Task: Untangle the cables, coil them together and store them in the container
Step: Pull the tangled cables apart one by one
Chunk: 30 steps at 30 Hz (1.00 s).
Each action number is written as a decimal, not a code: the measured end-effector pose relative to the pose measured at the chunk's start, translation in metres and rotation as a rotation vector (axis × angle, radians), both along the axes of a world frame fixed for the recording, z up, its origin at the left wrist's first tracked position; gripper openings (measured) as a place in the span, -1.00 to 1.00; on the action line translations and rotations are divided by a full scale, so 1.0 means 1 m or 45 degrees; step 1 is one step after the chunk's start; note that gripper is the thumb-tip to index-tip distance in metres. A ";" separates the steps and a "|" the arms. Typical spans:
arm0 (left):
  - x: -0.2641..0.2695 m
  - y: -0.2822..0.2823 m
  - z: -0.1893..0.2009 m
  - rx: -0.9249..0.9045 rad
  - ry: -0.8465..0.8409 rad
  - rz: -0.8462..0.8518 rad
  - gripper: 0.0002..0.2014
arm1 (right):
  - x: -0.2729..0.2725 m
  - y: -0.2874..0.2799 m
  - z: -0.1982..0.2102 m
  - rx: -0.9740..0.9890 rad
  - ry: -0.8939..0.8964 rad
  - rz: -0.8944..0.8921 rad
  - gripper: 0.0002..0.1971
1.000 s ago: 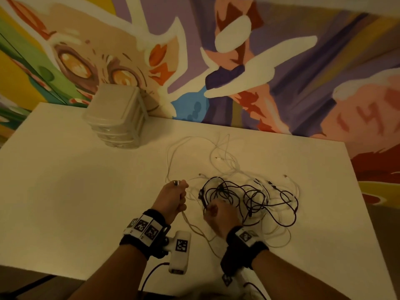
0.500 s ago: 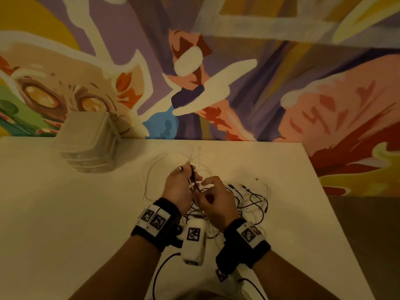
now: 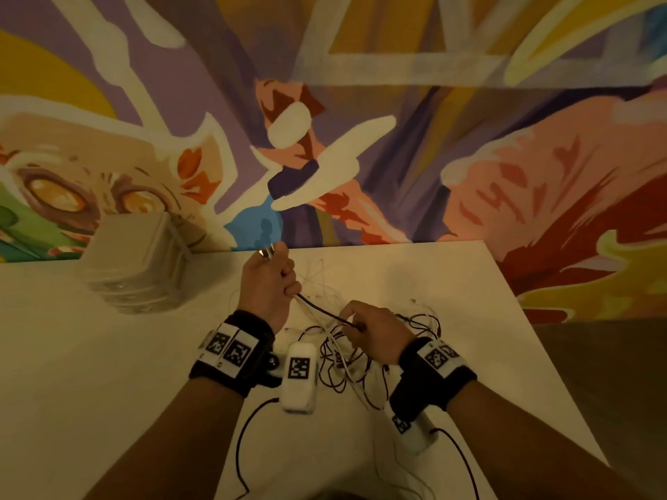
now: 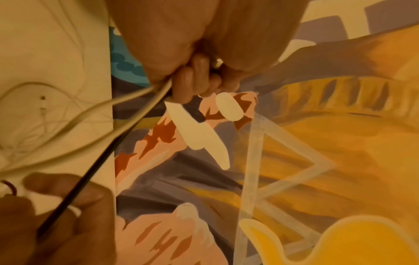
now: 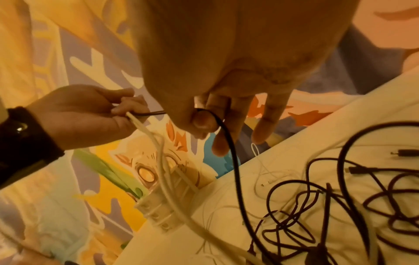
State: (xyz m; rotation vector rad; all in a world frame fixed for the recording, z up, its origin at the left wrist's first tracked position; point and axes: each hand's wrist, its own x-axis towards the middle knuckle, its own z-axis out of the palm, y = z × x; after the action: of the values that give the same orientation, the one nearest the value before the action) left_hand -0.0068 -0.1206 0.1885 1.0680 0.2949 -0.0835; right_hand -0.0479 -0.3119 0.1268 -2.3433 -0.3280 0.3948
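Note:
A tangle of black cables [image 3: 361,359] [image 5: 340,206] and white cables [image 3: 325,283] [image 5: 172,193] lies on the white table [image 3: 90,373]. My left hand [image 3: 269,279] [image 5: 90,114] is raised above the table, fist closed round white cables and one end of a black cable [image 4: 90,170]. That black cable runs taut down to my right hand [image 3: 368,324] [image 5: 204,122], which pinches it between thumb and fingers. A stack of clear plastic containers [image 3: 137,261] [image 5: 158,206] stands at the back left of the table.
A painted mural wall [image 3: 397,157] rises right behind the table. The table's right edge [image 3: 541,337] drops to a dark floor. Loose connector ends [image 5: 362,169] lie among the cables.
My left hand has risen and moved away from the right with its cable ends. The black cable is now stretched between both hands. The head view has tilted up.

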 end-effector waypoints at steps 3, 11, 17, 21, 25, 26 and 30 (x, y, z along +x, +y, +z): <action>0.006 0.012 0.014 0.006 -0.065 0.079 -0.71 | -0.004 -0.005 -0.008 -0.131 0.061 -0.011 -0.89; 0.019 0.044 0.029 0.280 -0.019 0.146 -0.72 | -0.017 -0.032 0.008 -0.286 0.134 -0.212 -0.83; -0.019 -0.016 0.012 0.633 -0.167 -0.363 -0.83 | 0.007 0.000 0.077 -0.158 -0.117 -0.287 -0.74; -0.027 -0.042 0.010 0.602 -0.160 -0.428 -0.79 | 0.007 0.010 0.091 -0.456 -0.212 -0.175 -0.74; -0.025 -0.044 0.012 0.308 0.025 -0.344 -0.80 | -0.004 0.011 0.096 -0.706 -0.356 -0.072 -0.67; -0.024 -0.044 0.010 0.268 0.080 -0.339 -0.81 | -0.008 0.012 0.098 -0.746 -0.384 -0.050 -0.64; -0.013 -0.043 0.005 -0.055 0.362 -0.315 -0.81 | -0.020 0.020 0.097 -0.851 -0.409 0.048 -0.45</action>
State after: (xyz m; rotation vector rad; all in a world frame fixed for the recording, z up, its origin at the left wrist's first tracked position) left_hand -0.0202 -0.1639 0.1939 1.0457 0.4133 -0.4641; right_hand -0.0683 -0.2923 0.2236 -3.0699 -0.4426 0.1505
